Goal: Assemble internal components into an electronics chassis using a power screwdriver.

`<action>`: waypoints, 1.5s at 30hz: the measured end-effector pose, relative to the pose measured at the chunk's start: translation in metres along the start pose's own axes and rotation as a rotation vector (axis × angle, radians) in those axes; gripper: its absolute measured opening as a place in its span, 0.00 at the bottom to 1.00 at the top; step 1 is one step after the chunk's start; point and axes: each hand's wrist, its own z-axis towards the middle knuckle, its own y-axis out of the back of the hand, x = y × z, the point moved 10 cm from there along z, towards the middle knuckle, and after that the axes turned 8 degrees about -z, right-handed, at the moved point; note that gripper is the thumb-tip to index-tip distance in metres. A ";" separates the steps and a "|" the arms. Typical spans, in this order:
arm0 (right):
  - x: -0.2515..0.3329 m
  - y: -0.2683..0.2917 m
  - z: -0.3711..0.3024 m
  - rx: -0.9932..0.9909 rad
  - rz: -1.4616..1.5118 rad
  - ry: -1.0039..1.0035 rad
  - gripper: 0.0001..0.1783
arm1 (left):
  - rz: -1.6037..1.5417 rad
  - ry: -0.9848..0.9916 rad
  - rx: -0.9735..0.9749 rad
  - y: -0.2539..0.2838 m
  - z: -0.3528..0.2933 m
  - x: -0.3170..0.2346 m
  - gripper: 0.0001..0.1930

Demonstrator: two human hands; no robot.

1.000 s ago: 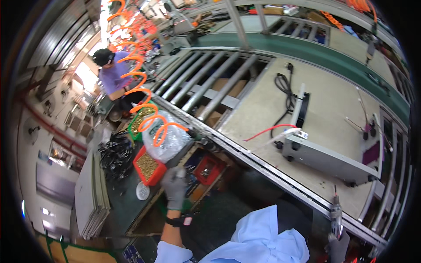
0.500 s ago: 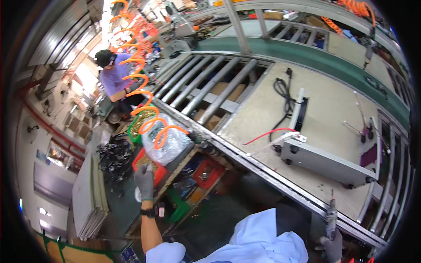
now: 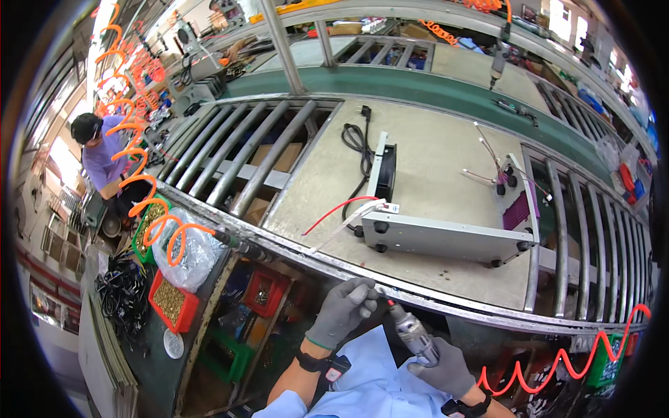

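My right hand (image 3: 446, 370), in a grey glove, is wrapped round the body of a power screwdriver (image 3: 414, 336). Its red-collared tip points up and to the left. Close to that tip is my left hand (image 3: 339, 315), also gloved, with fingers pinched together; whatever they hold is too small to make out. Beyond both hands, a grey metal chassis (image 3: 446, 240) lies on the pale work board (image 3: 317, 177). A black fan (image 3: 385, 172) is set in its left end, and red and white wires (image 3: 348, 207) stick out at its near left corner.
On the left stand a red tray of small brass-coloured screws (image 3: 171, 304), a green tray (image 3: 145, 233) and a clear plastic bag (image 3: 188, 258). Metal rollers (image 3: 261, 160) flank the board. An orange coiled hose (image 3: 143, 157) hangs at left; a co-worker (image 3: 101, 153) stands beyond.
My left hand has left the red screw tray and come to the middle. My right hand has brought the screwdriver in from the right to meet it. The view has swung right.
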 end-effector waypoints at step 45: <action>0.019 0.001 0.023 0.059 0.180 0.064 0.20 | 2.215 0.057 -0.887 0.314 -0.105 -0.449 0.10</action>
